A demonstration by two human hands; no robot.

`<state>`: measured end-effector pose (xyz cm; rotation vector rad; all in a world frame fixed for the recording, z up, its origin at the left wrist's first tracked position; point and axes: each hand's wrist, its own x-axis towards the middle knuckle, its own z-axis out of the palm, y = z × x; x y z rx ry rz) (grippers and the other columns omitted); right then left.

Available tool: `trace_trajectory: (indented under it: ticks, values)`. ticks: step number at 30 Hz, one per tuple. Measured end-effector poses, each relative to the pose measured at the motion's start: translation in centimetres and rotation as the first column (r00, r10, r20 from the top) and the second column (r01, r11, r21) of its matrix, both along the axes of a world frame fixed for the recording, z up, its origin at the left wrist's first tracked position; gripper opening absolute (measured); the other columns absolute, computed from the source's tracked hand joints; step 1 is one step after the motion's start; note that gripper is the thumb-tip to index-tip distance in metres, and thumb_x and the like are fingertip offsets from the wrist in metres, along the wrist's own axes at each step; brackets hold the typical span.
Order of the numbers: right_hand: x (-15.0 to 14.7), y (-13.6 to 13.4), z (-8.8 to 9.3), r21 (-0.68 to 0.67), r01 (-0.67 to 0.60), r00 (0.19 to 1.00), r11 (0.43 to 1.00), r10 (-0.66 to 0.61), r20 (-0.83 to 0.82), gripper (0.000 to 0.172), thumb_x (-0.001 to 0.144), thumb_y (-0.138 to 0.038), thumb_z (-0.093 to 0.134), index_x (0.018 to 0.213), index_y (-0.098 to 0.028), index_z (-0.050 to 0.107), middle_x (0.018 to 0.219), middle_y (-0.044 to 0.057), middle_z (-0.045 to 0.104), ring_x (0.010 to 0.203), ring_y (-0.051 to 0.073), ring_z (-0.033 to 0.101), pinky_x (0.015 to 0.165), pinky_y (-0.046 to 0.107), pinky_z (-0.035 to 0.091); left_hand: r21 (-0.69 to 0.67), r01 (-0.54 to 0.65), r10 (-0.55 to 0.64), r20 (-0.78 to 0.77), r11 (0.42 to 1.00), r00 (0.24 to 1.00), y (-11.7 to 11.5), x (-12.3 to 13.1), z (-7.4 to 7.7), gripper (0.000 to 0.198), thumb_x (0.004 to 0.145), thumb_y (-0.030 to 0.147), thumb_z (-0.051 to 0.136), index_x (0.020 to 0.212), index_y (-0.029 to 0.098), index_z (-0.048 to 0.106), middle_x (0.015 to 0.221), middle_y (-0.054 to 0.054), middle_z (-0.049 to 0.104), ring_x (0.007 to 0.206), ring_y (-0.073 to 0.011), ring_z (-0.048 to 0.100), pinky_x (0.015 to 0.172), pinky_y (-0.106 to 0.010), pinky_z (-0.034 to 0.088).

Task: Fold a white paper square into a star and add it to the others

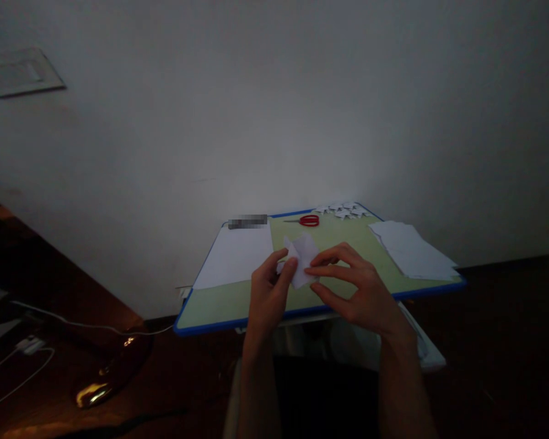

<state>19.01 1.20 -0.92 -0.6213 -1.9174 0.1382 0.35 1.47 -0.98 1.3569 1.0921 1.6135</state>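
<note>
A small folded piece of white paper (304, 250) is held up over the front part of the table. My left hand (271, 286) pinches its left side between thumb and fingers. On the right side, my right hand (348, 280) has its fingertips against the paper's lower right part, thumb beneath and index finger above. Creases show on the paper, but its exact folded shape is too dim to make out. Behind it lie red-handled scissors (309, 221), blades to the left.
The light green table (219, 310) has a blue edge and stands against a wall. Several small folded white paper pieces (345, 211) sit at the back right. A stack of white sheets (412, 250) lies right; a white sheet (242, 256) lies left. Cables (96, 329) run at the lower left.
</note>
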Motion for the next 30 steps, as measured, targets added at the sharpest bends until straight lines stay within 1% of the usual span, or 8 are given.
trace_trajectory:
  ticks: [5,10,13,18,21,24,27,30]
  values:
    - [0.0,0.1,-0.1,-0.014,-0.006,1.0,1.0,0.006,0.001,0.039,0.091,-0.002,0.069,0.12,-0.027,0.078,0.11,0.006,0.07,0.104,0.022,0.063,0.091,0.041,0.056,-0.002,-0.004,0.004,-0.016,1.0,1.0,-0.2,0.0,0.0,0.045,0.082,0.047,0.083,0.108,0.012,0.077,0.074,-0.002,0.071,0.059,-0.0118,0.055,0.053,-0.022,0.042]
    - [-0.1,0.4,-0.2,0.004,0.002,1.0,1.0,-0.002,0.005,0.034,0.093,-0.007,0.074,0.119,-0.029,0.08,0.109,0.005,0.07,0.101,0.021,0.064,0.089,0.04,0.057,0.023,-0.003,0.004,-0.039,1.0,0.999,-0.1,0.0,0.0,0.039,0.086,0.046,0.08,0.105,0.013,0.078,0.081,-0.003,0.073,0.063,-0.0126,0.057,0.057,-0.023,0.046]
    - [-0.1,0.7,-0.4,0.049,0.005,1.0,0.999,-0.005,0.011,0.032,0.095,-0.011,0.075,0.119,-0.032,0.081,0.106,0.004,0.072,0.098,0.021,0.065,0.087,0.04,0.057,0.045,-0.002,0.004,-0.045,0.999,0.999,0.1,0.0,-0.3,0.037,0.087,0.046,0.079,0.105,0.014,0.078,0.079,-0.002,0.07,0.063,-0.0118,0.055,0.057,-0.022,0.045]
    - [0.0,1.1,-0.7,0.075,0.04,0.999,0.996,-0.041,0.009,0.03,0.095,-0.011,0.075,0.117,-0.03,0.082,0.101,0.004,0.073,0.096,0.021,0.067,0.082,0.039,0.057,0.066,0.03,-0.025,-0.074,0.997,0.997,0.4,-0.1,-0.7,0.037,0.092,0.049,0.076,0.109,0.016,0.076,0.073,0.001,0.065,0.06,-0.0102,0.051,0.056,-0.02,0.042]
    - [0.2,1.2,-0.7,0.094,0.072,0.997,0.993,-0.073,0.006,0.029,0.094,-0.01,0.075,0.115,-0.029,0.082,0.1,0.004,0.075,0.095,0.021,0.068,0.082,0.04,0.057,0.07,0.047,-0.042,-0.082,0.996,0.996,0.5,0.0,-0.7,0.039,0.093,0.051,0.075,0.112,0.017,0.075,0.074,0.001,0.066,0.062,-0.0109,0.053,0.057,-0.021,0.043]
    - [0.2,1.3,-0.6,0.098,0.078,0.997,0.992,-0.078,-0.004,0.03,0.095,-0.011,0.075,0.115,-0.032,0.083,0.1,0.004,0.076,0.095,0.021,0.068,0.082,0.04,0.058,0.055,0.058,-0.055,-0.058,0.997,0.997,0.5,0.2,-0.7,0.041,0.093,0.052,0.075,0.115,0.018,0.074,0.078,-0.001,0.068,0.065,-0.0123,0.056,0.06,-0.022,0.046]
    - [0.0,1.4,-0.7,0.083,0.063,0.998,0.995,-0.061,-0.018,0.032,0.097,-0.012,0.073,0.118,-0.035,0.082,0.101,0.004,0.074,0.095,0.021,0.067,0.08,0.038,0.058,0.056,0.029,-0.027,-0.037,0.998,0.999,0.4,0.6,-0.6,0.038,0.093,0.05,0.074,0.113,0.018,0.076,0.079,-0.001,0.069,0.065,-0.0117,0.055,0.06,-0.021,0.045]
    - [-0.1,1.4,-0.8,0.072,0.043,0.999,0.996,-0.041,-0.019,0.032,0.097,-0.012,0.072,0.117,-0.035,0.082,0.099,0.003,0.071,0.094,0.02,0.065,0.08,0.037,0.057,0.058,-0.018,0.019,-0.016,0.998,1.0,0.4,0.8,-0.7,0.037,0.091,0.049,0.076,0.109,0.017,0.078,0.078,-0.001,0.069,0.064,-0.0114,0.054,0.059,-0.021,0.044]
